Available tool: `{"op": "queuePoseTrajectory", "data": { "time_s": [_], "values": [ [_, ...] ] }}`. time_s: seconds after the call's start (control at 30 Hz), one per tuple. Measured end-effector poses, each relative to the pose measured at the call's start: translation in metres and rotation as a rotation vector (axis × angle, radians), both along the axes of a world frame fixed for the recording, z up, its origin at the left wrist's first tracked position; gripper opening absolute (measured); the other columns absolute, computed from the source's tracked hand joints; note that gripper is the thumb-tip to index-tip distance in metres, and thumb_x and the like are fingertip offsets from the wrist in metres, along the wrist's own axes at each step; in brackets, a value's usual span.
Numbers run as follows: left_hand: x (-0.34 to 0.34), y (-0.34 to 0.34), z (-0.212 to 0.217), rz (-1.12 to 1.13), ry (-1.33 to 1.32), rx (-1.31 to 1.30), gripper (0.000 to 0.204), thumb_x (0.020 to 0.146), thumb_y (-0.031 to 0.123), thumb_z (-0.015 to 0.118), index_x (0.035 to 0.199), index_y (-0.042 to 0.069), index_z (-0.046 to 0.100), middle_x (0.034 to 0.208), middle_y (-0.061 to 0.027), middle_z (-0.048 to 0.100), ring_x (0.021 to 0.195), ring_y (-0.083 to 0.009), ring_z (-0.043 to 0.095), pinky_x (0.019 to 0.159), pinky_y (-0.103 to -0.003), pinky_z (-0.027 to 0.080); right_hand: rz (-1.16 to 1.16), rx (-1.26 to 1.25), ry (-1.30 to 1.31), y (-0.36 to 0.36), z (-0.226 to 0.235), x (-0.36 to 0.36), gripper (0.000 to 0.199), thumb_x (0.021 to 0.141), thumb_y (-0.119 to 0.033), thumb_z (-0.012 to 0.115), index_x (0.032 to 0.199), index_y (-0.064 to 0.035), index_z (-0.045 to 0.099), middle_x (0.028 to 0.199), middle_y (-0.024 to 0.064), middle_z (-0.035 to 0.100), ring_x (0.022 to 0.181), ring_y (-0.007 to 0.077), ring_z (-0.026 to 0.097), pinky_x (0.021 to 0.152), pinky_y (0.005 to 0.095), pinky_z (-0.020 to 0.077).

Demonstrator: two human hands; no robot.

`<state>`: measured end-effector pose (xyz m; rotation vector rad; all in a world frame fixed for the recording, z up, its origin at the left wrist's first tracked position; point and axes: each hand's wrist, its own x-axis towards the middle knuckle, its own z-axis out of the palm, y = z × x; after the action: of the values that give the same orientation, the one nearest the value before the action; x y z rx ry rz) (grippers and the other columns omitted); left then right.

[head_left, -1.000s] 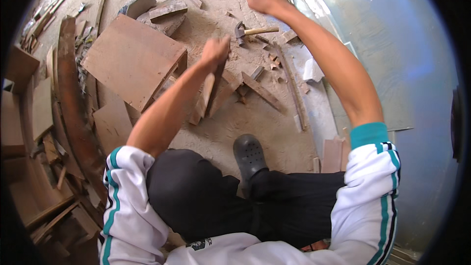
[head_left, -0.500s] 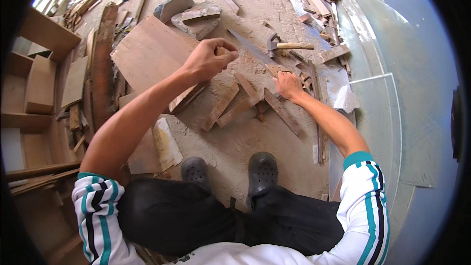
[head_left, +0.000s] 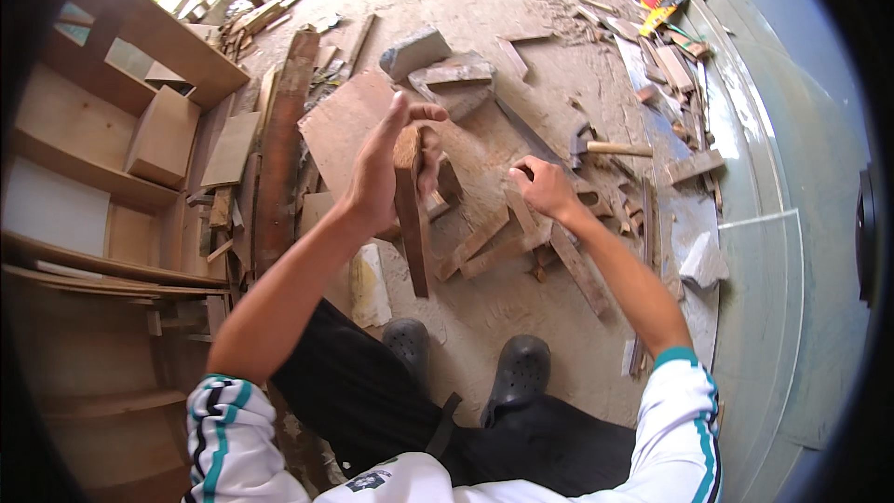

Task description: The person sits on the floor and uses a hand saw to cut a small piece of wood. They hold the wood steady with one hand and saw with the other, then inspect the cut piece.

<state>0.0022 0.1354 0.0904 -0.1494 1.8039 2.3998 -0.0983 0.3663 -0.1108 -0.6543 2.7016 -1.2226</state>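
My left hand is wrapped round a brown wooden strip, its rough end upward and its long side slanting down toward my feet. To the right, my right hand is closed in a loose curl, with nothing visible in it. Just beyond that hand a handsaw lies on the ground, its blade pointing away and its handle partly hidden by my fingers. Several cut wood pieces lie crossed below my right hand. A claw hammer with a wooden handle rests to its right.
A flat board lies behind my left hand, near concrete blocks. Wooden shelving stands at the left. Glass sheets and a white chunk are at the right. Wood scraps line the far right.
My right hand has let go of the saw handle and moved left of it. My left hand has turned, bringing the wooden strip into plain sight. The view has shifted left.
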Motion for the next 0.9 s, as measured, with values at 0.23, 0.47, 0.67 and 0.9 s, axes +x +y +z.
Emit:
{"op": "queuePoseTrajectory", "data": {
  "time_s": [0.23, 0.47, 0.67, 0.9],
  "values": [
    [0.022, -0.008, 0.008, -0.059, -0.143, 0.442, 0.075, 0.100, 0.073, 0.023, 0.131, 0.008, 0.044, 0.081, -0.0049, 0.054, 0.059, -0.0161, 0.053, 0.045, -0.031, 0.043, 0.262, -0.498, 0.219, -0.029, 0.196, 0.083, 0.016, 0.094, -0.009, 0.070, 0.108, -0.0037, 0.071, 0.095, 0.0084, 0.071, 0.087, 0.0166, 0.067, 0.079, 0.0292, 0.0534],
    [0.041, -0.012, 0.005, -0.048, -0.260, 0.416, 0.075, 0.098, 0.075, 0.029, 0.128, 0.011, 0.055, 0.073, -0.0022, 0.055, 0.057, -0.0156, 0.056, 0.053, -0.034, 0.052, 0.444, -0.543, 0.383, -0.066, 0.210, 0.091, 0.026, 0.087, 0.002, 0.072, 0.111, -0.0062, 0.072, 0.106, 0.0121, 0.068, 0.094, 0.0264, 0.070, 0.077, 0.0369, 0.0573],
    [0.048, -0.022, 0.013, -0.041, -0.302, 0.217, 0.076, 0.102, 0.069, 0.016, 0.126, 0.007, 0.051, 0.082, -0.0056, 0.059, 0.061, -0.0188, 0.060, 0.059, -0.039, 0.057, 0.553, -0.497, 0.481, -0.083, 0.212, 0.089, 0.026, 0.084, -0.001, 0.075, 0.108, -0.0096, 0.073, 0.106, 0.0091, 0.068, 0.097, 0.0262, 0.067, 0.080, 0.0386, 0.0560],
    [0.046, -0.025, 0.004, 0.027, -0.367, 0.023, 0.077, 0.102, 0.069, 0.017, 0.123, 0.006, 0.056, 0.079, -0.0081, 0.061, 0.054, -0.0201, 0.062, 0.049, -0.033, 0.057, 0.665, -0.336, 0.529, -0.088, 0.214, 0.087, 0.021, 0.077, -0.002, 0.079, 0.095, -0.0076, 0.070, 0.096, 0.0073, 0.067, 0.091, 0.0253, 0.065, 0.078, 0.0378, 0.0527]
  ]
}}
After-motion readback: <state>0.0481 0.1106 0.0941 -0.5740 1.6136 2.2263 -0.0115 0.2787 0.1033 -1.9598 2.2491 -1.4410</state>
